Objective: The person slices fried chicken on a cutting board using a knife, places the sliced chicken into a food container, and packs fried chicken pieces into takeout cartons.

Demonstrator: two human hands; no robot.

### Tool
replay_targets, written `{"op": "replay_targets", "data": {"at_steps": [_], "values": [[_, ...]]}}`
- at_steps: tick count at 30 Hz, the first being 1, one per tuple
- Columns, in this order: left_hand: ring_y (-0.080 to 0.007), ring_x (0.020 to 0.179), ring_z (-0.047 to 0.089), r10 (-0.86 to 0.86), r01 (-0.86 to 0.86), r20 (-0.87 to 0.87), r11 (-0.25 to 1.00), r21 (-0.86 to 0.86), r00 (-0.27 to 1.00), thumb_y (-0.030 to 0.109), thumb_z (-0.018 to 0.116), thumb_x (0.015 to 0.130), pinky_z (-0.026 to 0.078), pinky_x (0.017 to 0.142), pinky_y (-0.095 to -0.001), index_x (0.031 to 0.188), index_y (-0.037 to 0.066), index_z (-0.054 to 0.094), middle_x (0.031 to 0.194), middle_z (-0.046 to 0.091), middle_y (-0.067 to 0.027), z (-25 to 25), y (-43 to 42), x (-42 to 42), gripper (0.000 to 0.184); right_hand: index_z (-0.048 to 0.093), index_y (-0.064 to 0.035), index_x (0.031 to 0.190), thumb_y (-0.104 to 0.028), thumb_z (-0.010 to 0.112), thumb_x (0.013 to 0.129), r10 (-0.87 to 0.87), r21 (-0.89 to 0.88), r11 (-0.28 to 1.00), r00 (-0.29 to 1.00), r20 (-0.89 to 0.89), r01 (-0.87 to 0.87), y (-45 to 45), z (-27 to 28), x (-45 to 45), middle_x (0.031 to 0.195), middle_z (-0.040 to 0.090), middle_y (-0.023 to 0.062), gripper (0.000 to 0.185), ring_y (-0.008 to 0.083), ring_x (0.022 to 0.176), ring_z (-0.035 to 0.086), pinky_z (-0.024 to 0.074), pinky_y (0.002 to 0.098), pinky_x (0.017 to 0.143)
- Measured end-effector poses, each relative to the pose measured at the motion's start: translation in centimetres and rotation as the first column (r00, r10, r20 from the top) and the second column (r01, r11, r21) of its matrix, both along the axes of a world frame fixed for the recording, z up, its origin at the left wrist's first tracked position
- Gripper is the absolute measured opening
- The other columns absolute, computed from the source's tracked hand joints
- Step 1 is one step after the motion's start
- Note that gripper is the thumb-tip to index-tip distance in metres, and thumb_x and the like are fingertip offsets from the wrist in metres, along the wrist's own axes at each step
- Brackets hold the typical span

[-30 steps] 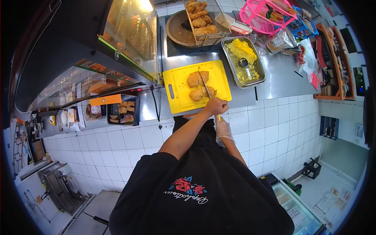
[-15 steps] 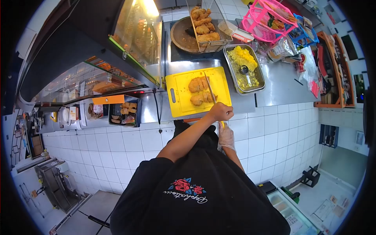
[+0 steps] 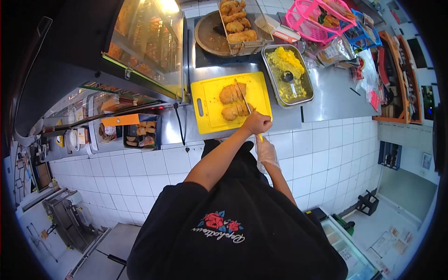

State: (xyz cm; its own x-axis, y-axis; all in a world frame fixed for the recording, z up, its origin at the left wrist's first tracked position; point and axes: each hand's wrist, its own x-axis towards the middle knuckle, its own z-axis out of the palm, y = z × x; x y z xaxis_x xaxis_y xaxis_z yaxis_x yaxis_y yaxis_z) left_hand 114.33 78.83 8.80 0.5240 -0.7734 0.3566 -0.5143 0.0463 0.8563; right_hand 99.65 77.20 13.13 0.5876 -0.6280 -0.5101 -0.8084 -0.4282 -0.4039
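Observation:
Two fried chicken pieces, an upper one (image 3: 229, 94) and a lower one (image 3: 234, 111), lie on a yellow cutting board (image 3: 205, 90), with cut lines across both. The knife blade (image 3: 243, 96) lies across their right part, its tip pointing away from me. My gloved right hand (image 3: 267, 151) is closed around the knife's yellow handle, which shows just above the glove. My bare left hand (image 3: 257, 123) is closed in a fist over the knife between blade and handle. Its fingertips are hidden, as is the part of the knife beneath it.
A metal tray (image 3: 309, 95) of yellow food with a black spoon (image 3: 288, 76) stands right of the board. Behind are a wire fry basket (image 3: 249, 47) of chicken and a stone-like dish (image 3: 204, 37). A glass display case (image 3: 144, 42) rises at left; pink basket (image 3: 291, 21) back right.
The whole view has shifted a little. Against the board, the knife has moved slightly left over the chicken, both hands following it and keeping their hold.

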Motion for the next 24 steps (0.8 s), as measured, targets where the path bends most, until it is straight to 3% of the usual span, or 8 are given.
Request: {"op": "replay_targets", "data": {"at_steps": [3,6,7,11,14,15,21,24], "values": [[-0.0337,0.049,0.061,-0.046,0.044,0.047,0.998,0.044,0.998,0.02,0.065,0.078,0.051,0.051,-0.0435,0.058,0.008,0.06,0.052,0.057,-0.0131,-1.2,1.1,-0.6,0.024,0.063,-0.0014,0.11,-0.051,0.037,0.106,0.013,-0.018,1.0,0.999,0.047,-0.012,1.4,-2.8,-1.0,0.097,0.067,0.0333,0.056,0.0524,0.094,0.064,0.0523,0.0588,0.078],[-0.0342,0.05,0.061,-0.019,0.018,0.014,0.997,0.074,1.0,0.021,0.065,0.078,0.051,0.052,-0.0435,0.058,0.008,0.059,0.053,0.057,-0.0132,-0.4,-0.8,1.0,0.024,0.063,-0.0017,0.112,-0.047,0.036,0.107,0.247,-0.041,0.968,0.969,-0.029,-0.248,-1.1,-3.8,-1.2,0.096,0.068,0.0313,0.053,0.0511,0.091,0.065,0.0529,0.0579,0.076],[-0.0343,0.05,0.061,-0.019,0.023,-0.045,0.995,0.099,0.999,0.021,0.065,0.078,0.052,0.053,-0.0435,0.058,0.008,0.059,0.053,0.057,-0.0132,0.1,-0.1,-0.1,0.025,0.063,-0.0017,0.115,-0.044,0.034,0.108,0.225,-0.045,0.974,0.972,0.069,-0.222,-0.6,-4.2,-1.6,0.093,0.067,0.0289,0.051,0.0491,0.089,0.065,0.0532,0.0567,0.074],[-0.0353,0.052,0.062,-0.052,0.051,0.005,0.996,0.068,0.999,0.024,0.066,0.078,0.053,0.055,-0.0439,0.06,0.009,0.062,0.057,0.061,-0.014,-0.8,-0.6,-0.3,0.024,0.06,-0.0033,0.124,-0.038,0.034,0.11,0.29,-0.169,0.947,0.954,0.076,-0.274,-0.7,-6.1,-2.6,0.089,0.066,0.0276,0.046,0.0468,0.087,0.066,0.0531,0.0552,0.074],[-0.0354,0.053,0.063,-0.098,0.089,0.037,0.976,0.201,0.994,0.023,0.066,0.078,0.053,0.056,-0.0444,0.061,0.009,0.062,0.058,0.061,-0.0145,-1.0,0.0,-1.1,0.023,0.066,-0.0009,0.106,-0.054,0.035,0.106,0.007,0.005,1.0,0.997,0.079,-0.008,0.3,-4.0,-1.9,0.093,0.067,0.0317,0.061,0.0525,0.092,0.064,0.051,0.0584,0.08],[-0.0358,0.051,0.062,-0.067,0.06,0.051,0.989,0.132,0.996,0.021,0.066,0.078,0.053,0.054,-0.0442,0.061,0.009,0.062,0.055,0.06,-0.0144,-0.3,-0.2,-0.9,0.022,0.065,-0.0008,0.107,-0.054,0.037,0.106,0.155,-0.122,0.982,0.984,0.09,-0.144,0.1,-3.8,-1.4,0.092,0.067,0.0318,0.061,0.0522,0.091,0.064,0.0513,0.0586,0.078],[-0.0335,0.047,0.061,-0.012,0.03,0.183,0.995,-0.091,0.983,0.017,0.065,0.078,0.051,0.05,-0.0426,0.058,0.007,0.06,0.052,0.058,-0.0143,4.1,1.9,0.1,0.023,0.066,-0.0011,0.107,-0.052,0.043,0.105,0.02,-0.076,0.997,0.989,0.144,-0.009,2.9,2.9,-0.7,0.091,0.068,0.0302,0.056,0.0514,0.089,0.064,0.0508,0.0578,0.075],[-0.0319,0.046,0.061,-0.005,0.005,0.126,1.0,-0.001,0.992,0.016,0.065,0.078,0.051,0.049,-0.0425,0.057,0.007,0.058,0.051,0.058,-0.014,3.2,4.7,0.5,0.024,0.066,-0.0012,0.108,-0.054,0.044,0.104,-0.019,0.006,1.0,0.992,0.125,0.018,4.9,3.3,0.0,0.092,0.068,0.0304,0.058,0.0517,0.091,0.064,0.0501,0.0587,0.076]]}}
